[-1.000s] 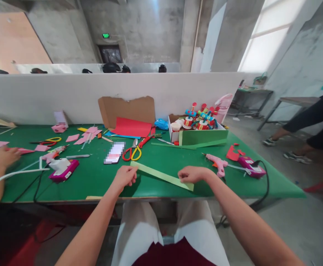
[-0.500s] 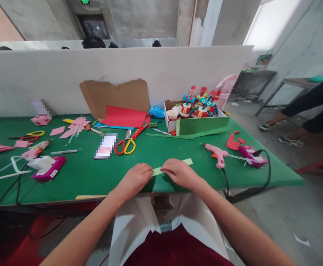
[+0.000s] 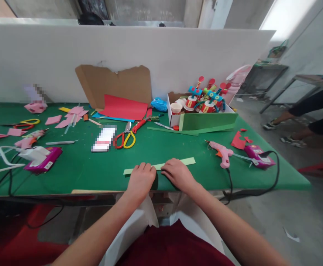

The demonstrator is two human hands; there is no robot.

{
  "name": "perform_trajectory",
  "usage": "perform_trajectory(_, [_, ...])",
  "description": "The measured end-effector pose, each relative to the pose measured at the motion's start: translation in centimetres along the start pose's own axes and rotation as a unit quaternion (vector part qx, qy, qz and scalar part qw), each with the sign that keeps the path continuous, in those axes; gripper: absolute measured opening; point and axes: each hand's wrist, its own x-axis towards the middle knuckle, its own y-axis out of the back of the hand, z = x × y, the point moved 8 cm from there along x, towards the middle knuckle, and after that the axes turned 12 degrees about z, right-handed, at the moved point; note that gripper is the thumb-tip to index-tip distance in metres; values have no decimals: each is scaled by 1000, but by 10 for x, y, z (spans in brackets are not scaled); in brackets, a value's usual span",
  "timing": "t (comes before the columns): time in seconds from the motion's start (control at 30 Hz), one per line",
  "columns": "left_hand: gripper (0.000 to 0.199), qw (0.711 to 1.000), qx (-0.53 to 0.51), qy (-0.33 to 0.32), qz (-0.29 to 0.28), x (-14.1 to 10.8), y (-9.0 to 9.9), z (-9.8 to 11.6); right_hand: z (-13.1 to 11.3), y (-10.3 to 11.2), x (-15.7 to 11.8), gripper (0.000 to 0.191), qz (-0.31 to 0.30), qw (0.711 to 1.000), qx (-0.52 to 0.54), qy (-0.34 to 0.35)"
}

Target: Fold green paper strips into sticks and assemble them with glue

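Resting left hand (image 3: 142, 179) and right hand (image 3: 178, 173) alike, with fingers curled, on a pale green paper strip (image 3: 158, 167) left of the nearer pink glue gun (image 3: 222, 153), pointing lengthwise toward it, with any pinch hidden.

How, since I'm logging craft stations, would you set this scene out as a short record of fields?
Surface: long green-topped table
Workpiece: narrow pale green paper strip, both ends visible
Left hand: fingers over the strip, covering part of it
Right hand: fingers at the strip, beside the left hand
Beyond the hands: metal scissors with one red and one yellow handle
To the right: pink glue gun with a black cord
At the back: white cardboard box with a green front panel, holding red-and-blue figures
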Motion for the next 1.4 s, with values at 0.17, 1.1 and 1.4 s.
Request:
perform_trajectory(0.17, [20,998,-37,-32,40,-12,-5,1,-8,-6,-4,23,10,999,-40,19])
perform_trajectory(1.1, [24,990,-83,113,9,-6,-3,-35,29,6,5,28,-35,992,-22,-118])
perform_trajectory(1.4, [20,991,-58,112,33,-13,3,-23,37,5,9,34,-69,988,15,-136])
